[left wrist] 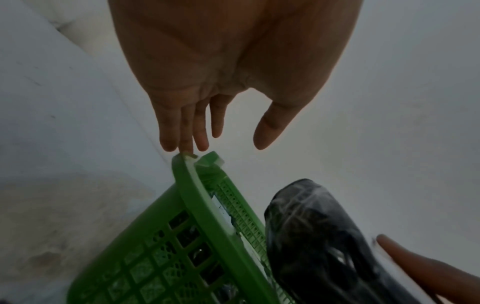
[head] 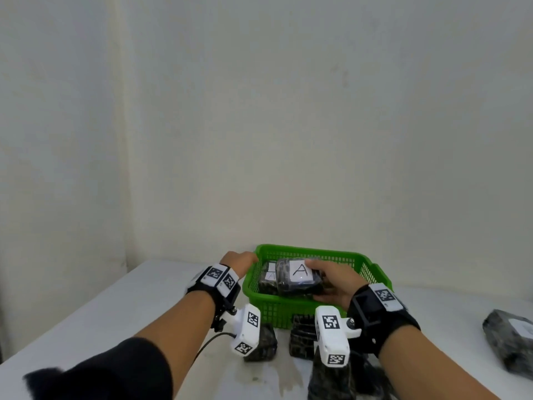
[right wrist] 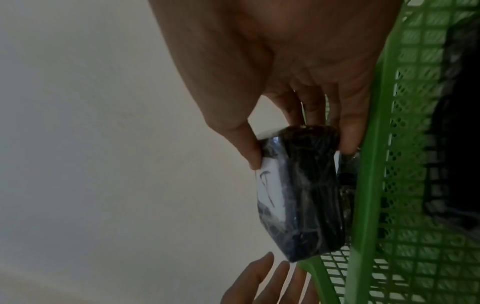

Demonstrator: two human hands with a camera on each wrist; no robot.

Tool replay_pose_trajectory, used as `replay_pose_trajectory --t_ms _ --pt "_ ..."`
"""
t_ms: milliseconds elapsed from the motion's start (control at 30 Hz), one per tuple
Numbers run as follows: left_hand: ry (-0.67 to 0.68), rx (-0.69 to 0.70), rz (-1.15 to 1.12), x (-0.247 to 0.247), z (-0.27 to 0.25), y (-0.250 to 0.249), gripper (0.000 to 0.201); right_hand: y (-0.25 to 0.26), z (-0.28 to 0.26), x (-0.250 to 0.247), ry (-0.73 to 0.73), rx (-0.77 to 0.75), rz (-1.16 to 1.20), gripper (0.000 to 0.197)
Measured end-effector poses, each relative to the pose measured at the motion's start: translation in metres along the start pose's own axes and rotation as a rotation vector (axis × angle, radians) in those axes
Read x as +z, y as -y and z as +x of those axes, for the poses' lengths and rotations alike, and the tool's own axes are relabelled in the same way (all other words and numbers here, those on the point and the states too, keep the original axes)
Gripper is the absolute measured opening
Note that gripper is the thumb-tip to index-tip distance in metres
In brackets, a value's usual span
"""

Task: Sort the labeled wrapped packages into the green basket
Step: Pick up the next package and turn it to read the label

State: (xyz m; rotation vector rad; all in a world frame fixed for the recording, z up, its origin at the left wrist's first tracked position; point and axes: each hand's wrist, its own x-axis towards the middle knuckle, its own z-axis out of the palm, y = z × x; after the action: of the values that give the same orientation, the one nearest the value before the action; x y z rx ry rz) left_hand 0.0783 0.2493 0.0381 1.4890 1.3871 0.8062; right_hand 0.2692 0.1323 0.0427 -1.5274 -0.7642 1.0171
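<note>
A green mesh basket [head: 372, 268] stands on the white table against the wall. My right hand [head: 331, 280] holds a dark wrapped package with a white label marked A [head: 298, 277] over the basket, thumb on the label and fingers under it [right wrist: 298, 185]. Another labeled package [head: 268, 280] lies in the basket beneath it. My left hand [head: 240, 261] is at the basket's far left corner, fingers straight, fingertips [left wrist: 185, 147] touching the rim [left wrist: 197, 197].
Several dark wrapped packages stand on the table in front of the basket [head: 261, 343] [head: 302, 336] [head: 328, 379]. Another package with a label [head: 512, 339] lies at the right edge. The wall is close behind the basket.
</note>
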Motion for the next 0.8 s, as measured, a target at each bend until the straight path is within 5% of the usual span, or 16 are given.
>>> replay_pose_trajectory --t_ms 133,233,633,800 --pt "0.027 0.008 0.073 0.015 0.020 -0.002 0.029 0.003 0.032 0.010 -0.075 -0.012 -0.177 0.047" --pt "-0.003 0.068 0.280 0.022 0.030 0.003 0.036 0.001 0.039 0.019 -0.026 0.039 -0.339 0.029" --pt "0.052 0.253 0.803 0.034 0.036 0.017 0.035 0.000 0.048 0.035 0.102 0.119 -0.738 0.026" --pt "0.018 0.303 0.959 0.035 0.031 0.019 0.036 -0.001 0.053 0.040 0.075 0.099 -0.812 0.051"
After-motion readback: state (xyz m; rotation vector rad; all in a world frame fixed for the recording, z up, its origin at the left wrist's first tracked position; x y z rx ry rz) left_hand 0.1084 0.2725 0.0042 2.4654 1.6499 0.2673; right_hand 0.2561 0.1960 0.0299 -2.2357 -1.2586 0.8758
